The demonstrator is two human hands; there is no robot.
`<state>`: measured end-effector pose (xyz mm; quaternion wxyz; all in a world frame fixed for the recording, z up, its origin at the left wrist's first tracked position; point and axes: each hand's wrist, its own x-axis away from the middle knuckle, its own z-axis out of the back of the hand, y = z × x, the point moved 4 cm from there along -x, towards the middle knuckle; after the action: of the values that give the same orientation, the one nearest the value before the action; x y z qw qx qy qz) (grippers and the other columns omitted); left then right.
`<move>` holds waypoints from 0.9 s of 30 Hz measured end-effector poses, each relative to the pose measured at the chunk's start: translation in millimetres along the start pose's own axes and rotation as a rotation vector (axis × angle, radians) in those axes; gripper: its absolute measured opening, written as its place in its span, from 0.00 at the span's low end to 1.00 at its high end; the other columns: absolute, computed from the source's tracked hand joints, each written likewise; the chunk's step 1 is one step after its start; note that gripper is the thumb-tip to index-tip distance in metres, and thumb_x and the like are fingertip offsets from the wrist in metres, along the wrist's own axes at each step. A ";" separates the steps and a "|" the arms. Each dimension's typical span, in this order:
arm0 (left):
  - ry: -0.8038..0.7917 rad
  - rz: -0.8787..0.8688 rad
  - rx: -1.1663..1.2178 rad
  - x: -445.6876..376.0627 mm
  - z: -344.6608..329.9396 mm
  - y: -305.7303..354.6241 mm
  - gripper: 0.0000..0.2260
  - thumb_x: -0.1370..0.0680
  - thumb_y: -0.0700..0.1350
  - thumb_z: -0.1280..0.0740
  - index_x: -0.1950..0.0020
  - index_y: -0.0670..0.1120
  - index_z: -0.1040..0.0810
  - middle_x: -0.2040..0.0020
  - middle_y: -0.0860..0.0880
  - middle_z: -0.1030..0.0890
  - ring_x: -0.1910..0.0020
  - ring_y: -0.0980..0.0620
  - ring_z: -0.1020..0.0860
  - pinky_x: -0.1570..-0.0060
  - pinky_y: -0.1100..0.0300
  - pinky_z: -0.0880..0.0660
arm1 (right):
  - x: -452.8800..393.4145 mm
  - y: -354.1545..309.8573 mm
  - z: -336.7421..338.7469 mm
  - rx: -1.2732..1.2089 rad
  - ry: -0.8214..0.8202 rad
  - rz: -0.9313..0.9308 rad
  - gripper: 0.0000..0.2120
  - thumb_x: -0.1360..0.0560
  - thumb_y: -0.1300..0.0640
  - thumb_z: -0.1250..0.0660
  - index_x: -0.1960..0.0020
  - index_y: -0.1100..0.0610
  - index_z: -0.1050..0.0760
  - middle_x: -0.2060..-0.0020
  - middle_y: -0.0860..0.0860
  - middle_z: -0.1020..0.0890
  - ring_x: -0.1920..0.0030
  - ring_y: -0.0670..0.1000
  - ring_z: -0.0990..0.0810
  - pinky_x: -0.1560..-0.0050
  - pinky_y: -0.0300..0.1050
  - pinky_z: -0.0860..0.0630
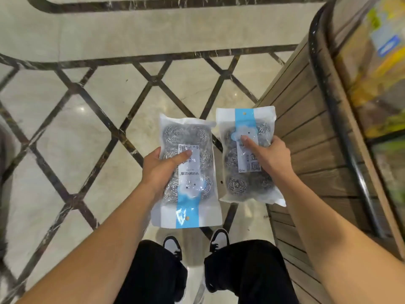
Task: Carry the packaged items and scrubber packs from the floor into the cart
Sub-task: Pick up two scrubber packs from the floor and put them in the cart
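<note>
I hold two clear packs of steel-wool scrubbers, each with a blue stripe, at waist height above the floor. My left hand [161, 166] grips the left scrubber pack [188, 137], thumb on top across its label; this pack is upside down. My right hand [266, 157] grips the right scrubber pack [243, 185] from its right edge, thumb pressed on the front. The cart [306, 132] with wooden slatted sides and a black rail stands directly to the right, almost touching the right pack. Blurred yellow and blue packaged items [381, 51] lie inside it.
Polished marble floor [87, 139] with a dark diamond lattice spreads ahead and to the left. My legs in black trousers and black-and-white shoes [173, 246] stand below the packs. A dark blurred shape sits at the far left edge.
</note>
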<state>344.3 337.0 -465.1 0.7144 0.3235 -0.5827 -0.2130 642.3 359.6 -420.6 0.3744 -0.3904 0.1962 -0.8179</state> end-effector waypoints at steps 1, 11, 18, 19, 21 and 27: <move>0.007 -0.007 0.027 19.4 11.2 22.5 0.59 0.52 0.65 0.12 0.24 0.47 0.25 0.33 0.46 0.17 0.39 0.43 0.15 0.37 0.43 0.20 | 18.2 -28.3 19.5 0.004 0.017 0.026 0.34 0.29 0.32 0.25 0.34 0.56 0.21 0.44 0.52 0.15 0.41 0.57 0.16 0.42 0.52 0.19; 0.041 -0.132 0.259 233.5 125.2 244.3 0.50 0.42 0.54 0.12 0.25 0.40 0.27 0.41 0.43 0.13 0.48 0.45 0.12 0.42 0.46 0.17 | 187.9 -265.1 138.8 0.028 -0.021 0.260 0.44 0.29 0.28 0.30 0.29 0.61 0.26 0.33 0.59 0.19 0.33 0.60 0.21 0.34 0.55 0.23; 0.178 -0.285 0.372 333.2 196.4 302.3 0.37 0.29 0.45 0.18 0.25 0.35 0.28 0.56 0.45 0.13 0.72 0.60 0.19 0.73 0.69 0.32 | 262.2 -376.0 143.5 0.056 -0.179 0.497 0.35 0.28 0.30 0.28 0.39 0.59 0.23 0.41 0.59 0.18 0.41 0.61 0.19 0.43 0.51 0.22; 0.214 -0.307 0.368 346.4 206.9 302.8 0.41 0.32 0.47 0.16 0.25 0.35 0.29 0.56 0.44 0.12 0.68 0.58 0.17 0.58 0.69 0.31 | 271.9 -385.9 139.8 0.036 -0.224 0.519 0.35 0.30 0.28 0.27 0.41 0.57 0.23 0.44 0.57 0.18 0.44 0.59 0.18 0.43 0.50 0.22; 0.285 -0.304 0.393 374.1 226.6 300.1 0.41 0.33 0.48 0.16 0.27 0.33 0.27 0.63 0.48 0.13 0.66 0.52 0.18 0.64 0.63 0.28 | 294.4 -401.7 130.8 0.018 -0.298 0.572 0.43 0.40 0.23 0.24 0.40 0.55 0.21 0.44 0.53 0.16 0.44 0.57 0.16 0.41 0.53 0.19; 0.529 -0.301 0.503 461.3 267.8 263.1 0.14 0.29 0.43 0.18 0.46 0.40 0.14 0.56 0.43 0.11 0.59 0.47 0.15 0.56 0.53 0.14 | 347.6 -421.6 84.1 0.047 -0.533 0.725 0.53 0.55 0.17 0.25 0.42 0.52 0.18 0.50 0.49 0.12 0.50 0.54 0.12 0.47 0.58 0.15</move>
<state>171.5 149.6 72.2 0.6992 0.6139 -0.3585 -0.0753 370.5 362.0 60.8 0.6831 -0.4849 0.1985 -0.5089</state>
